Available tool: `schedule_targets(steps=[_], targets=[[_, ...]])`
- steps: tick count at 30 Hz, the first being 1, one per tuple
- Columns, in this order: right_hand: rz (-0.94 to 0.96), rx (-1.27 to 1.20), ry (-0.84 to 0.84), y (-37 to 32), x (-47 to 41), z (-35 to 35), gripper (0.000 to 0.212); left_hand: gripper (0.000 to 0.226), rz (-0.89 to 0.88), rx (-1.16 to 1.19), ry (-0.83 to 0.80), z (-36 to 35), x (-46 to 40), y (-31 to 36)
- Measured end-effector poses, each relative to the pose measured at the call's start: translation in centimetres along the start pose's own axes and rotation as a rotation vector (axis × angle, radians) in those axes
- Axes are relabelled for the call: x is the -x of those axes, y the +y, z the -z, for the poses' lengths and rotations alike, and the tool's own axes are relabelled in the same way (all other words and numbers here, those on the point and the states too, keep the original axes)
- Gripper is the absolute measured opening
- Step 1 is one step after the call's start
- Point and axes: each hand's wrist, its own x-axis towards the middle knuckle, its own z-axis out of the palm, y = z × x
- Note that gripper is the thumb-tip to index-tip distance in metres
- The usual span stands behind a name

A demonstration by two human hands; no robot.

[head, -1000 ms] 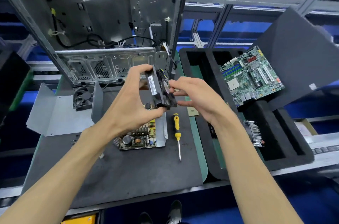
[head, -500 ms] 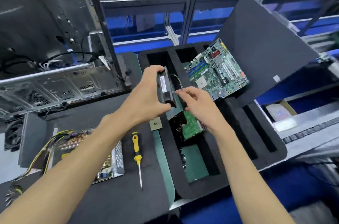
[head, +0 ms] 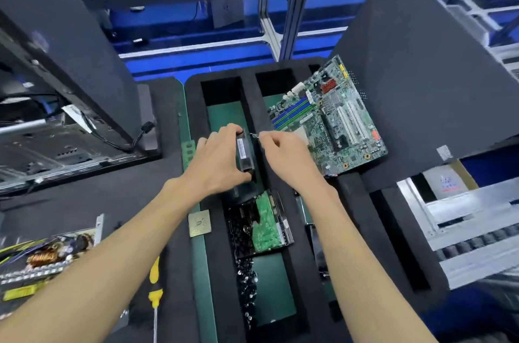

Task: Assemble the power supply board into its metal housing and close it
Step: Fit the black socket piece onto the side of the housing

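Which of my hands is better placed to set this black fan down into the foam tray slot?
Probably the left hand: it grips the black fan around its body, directly over the foam tray slot. The right hand only pinches the fan's thin wire, so it can guide but not carry.

— That tray (head: 283, 202), is it foam? 
— Looks like it: matt black, soft and slightly grainy. The fan (head: 245, 153) is black plastic with a pale paper label.
— And the motherboard (head: 331, 120)?
— Glossy green board, shiny metal parts on it. The screwdriver (head: 154, 286) has a smooth yellow plastic handle and a bright steel shaft. The tabletop (head: 92, 202) mat is dull dark grey.
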Motion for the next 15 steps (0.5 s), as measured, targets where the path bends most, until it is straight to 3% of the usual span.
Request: schedule_targets(steps=[2,6,15], targets=[[-0.016,-0.024,-0.026,0.3,-1.0,-0.2,0.034,0.091,0.031,-0.018,0.02,-0.6,-0.8,-0.4],[0.001,0.042,-0.03,0.6,-2.2,-0.7,0.045,0.09,0.081,0.039,0.07,-1.5,-2.4,-0.9],[0.016,0.134,-0.072,1.5,-2.6,-2.0,0.035,0.073,0.081,0.094,-0.03,-3.2,-4.4,0.4]])
